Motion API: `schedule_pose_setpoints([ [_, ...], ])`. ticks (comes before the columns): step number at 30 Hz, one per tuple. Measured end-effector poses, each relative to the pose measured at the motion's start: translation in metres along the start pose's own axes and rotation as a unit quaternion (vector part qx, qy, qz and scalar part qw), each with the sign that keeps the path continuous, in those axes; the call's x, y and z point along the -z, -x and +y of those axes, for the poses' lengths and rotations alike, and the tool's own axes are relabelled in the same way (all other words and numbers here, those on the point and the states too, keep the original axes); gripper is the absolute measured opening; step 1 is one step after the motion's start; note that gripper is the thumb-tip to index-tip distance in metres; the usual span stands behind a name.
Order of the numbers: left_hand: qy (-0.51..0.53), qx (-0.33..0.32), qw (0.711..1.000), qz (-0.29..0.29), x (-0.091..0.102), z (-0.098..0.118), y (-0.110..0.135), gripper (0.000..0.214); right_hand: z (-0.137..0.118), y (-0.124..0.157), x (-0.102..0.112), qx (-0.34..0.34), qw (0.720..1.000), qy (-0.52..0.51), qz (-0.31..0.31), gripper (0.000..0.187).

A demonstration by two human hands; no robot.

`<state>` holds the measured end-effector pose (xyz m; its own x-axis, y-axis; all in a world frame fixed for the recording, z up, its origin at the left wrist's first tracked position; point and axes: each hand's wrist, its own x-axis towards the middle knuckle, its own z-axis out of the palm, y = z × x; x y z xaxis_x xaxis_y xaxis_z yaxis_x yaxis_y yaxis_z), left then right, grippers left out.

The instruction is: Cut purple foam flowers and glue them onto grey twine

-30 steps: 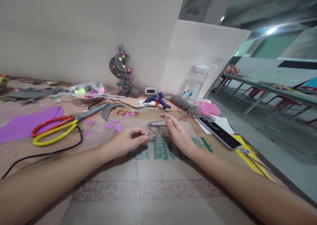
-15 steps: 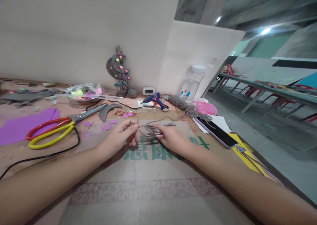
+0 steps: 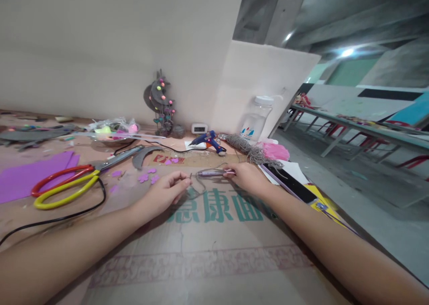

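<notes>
My left hand rests on the cardboard sheet with its fingertips pinched on the end of a thin grey wire. My right hand is closed on a slim purple tool whose tip points left at the wire, close to my left fingertips. The wire curls on the cardboard between both hands. Small purple petal cutouts lie just left of my left hand.
Large red-and-yellow scissors and purple foam sheets lie at left, with a black cable. A blue glue gun, grey cord bundle, water bottle, pink bag and phone sit at right. A decorated grey ornament stands by the wall.
My right hand has moved up and to the right, and the purple tool now lies level, pointing left. My left hand stays pinched on the wire end, shifted slightly right.
</notes>
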<state>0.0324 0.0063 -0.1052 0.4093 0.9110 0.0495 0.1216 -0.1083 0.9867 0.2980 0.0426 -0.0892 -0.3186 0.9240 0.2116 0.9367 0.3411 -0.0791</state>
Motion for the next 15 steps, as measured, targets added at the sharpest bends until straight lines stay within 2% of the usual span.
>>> schedule_pose_setpoints([
  [5, 0.002, -0.011, 1.000, -0.016, 0.000, -0.006, -0.001, 0.028, 0.011, -0.005, 0.017, -0.008, 0.993, -0.086, 0.082, 0.022],
  [8, -0.001, -0.010, 1.000, -0.017, 0.000, -0.007, -0.001, 0.028, 0.024, -0.009, 0.026, -0.042, 0.978, -0.148, 0.142, 0.018],
  [10, -0.003, -0.006, 1.000, -0.018, 0.000, -0.008, -0.002, 0.027, 0.031, -0.012, 0.030, -0.054, 0.963, -0.199, 0.173, 0.022],
  [15, -0.020, 0.002, 1.000, -0.016, -0.001, -0.007, -0.002, 0.025, 0.044, -0.016, 0.042, -0.076, 0.935, -0.294, 0.181, 0.025],
])
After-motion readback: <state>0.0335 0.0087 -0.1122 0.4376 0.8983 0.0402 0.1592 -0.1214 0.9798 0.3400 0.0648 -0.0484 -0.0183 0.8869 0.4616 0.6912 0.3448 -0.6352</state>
